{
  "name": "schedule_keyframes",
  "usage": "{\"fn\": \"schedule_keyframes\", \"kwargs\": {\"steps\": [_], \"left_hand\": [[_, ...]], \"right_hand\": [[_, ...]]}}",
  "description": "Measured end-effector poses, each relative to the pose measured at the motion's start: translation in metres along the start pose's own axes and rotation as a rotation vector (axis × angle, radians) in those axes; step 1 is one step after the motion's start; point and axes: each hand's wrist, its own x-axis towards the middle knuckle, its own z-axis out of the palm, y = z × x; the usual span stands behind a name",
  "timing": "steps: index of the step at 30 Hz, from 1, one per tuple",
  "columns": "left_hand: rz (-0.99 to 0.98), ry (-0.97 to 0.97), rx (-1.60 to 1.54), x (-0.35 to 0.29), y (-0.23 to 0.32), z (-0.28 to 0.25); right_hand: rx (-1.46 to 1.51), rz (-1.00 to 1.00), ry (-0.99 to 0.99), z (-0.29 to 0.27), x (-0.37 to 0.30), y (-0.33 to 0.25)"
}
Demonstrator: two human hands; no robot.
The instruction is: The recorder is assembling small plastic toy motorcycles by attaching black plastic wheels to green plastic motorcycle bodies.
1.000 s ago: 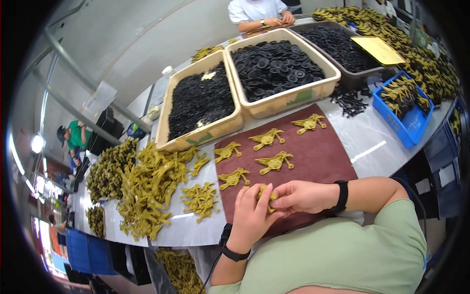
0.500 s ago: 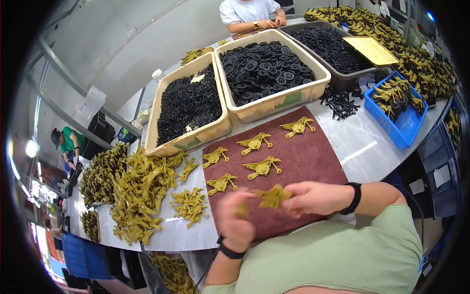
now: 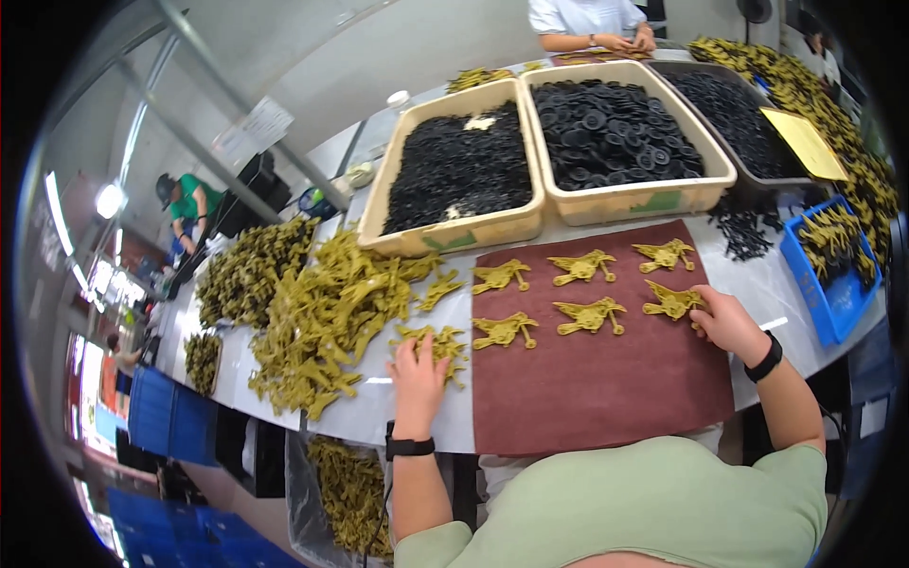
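My right hand (image 3: 727,328) pinches an olive-yellow plastic part (image 3: 673,301) by its edge, low at the right end of the near row on the maroon mat (image 3: 597,398). The part looks like a small frame with a pointed arm and a round knob. Matching parts (image 3: 589,316) lie flat in two rows of three, counting the one in my fingers. Over a small heap of yellow parts (image 3: 453,352), left of the mat, my left hand (image 3: 418,383) rests with its fingers apart. Its fingertips touch the heap; nothing held shows.
Beyond the mat stand a cream bin of small black pieces (image 3: 379,239), a cream bin of black wheels (image 3: 653,201) and a grey bin (image 3: 786,178). A blue tray (image 3: 833,327) sits right. Yellow parts (image 3: 312,312) pile up left. A co-worker (image 3: 582,24) sits opposite.
My hands have parted. The left went from the mat to the small heap; the right carried the yellow part rightward and away from me to the near row. The view has shifted.
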Motion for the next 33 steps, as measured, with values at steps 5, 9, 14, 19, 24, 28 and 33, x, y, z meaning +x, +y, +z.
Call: {"fn": "schedule_keyframes", "kwargs": {"steps": [5, 9, 14, 19, 24, 28, 33], "left_hand": [[0.043, 0.124, -0.127, 0.015, -0.008, -0.017], [-0.056, 0.255, 0.071, 0.055, -0.037, -0.037], [-0.081, 0.266, 0.256, 0.097, -0.069, -0.051], [-0.026, 0.295, 0.09, 0.102, -0.098, -0.042], [-0.128, 0.454, -0.18, 0.085, -0.097, -0.065], [-0.304, 0.483, -0.485, 0.055, -0.094, -0.072], [-0.294, 0.063, -1.199, 0.01, -0.02, -0.085]], "right_hand": [[-0.455, -0.111, 0.086, 0.004, 0.004, 0.015], [-0.565, -0.08, 0.096, 0.003, 0.001, 0.01], [-0.519, -0.255, 0.348, 0.008, -0.006, -0.015], [-0.267, -0.443, 0.346, 0.025, -0.005, -0.055], [-0.117, -0.607, 0.307, 0.046, 0.002, -0.091], [-0.04, -0.739, 0.197, 0.072, 0.015, -0.12], [0.411, -0.587, -0.376, 0.112, 0.018, -0.157]]}}
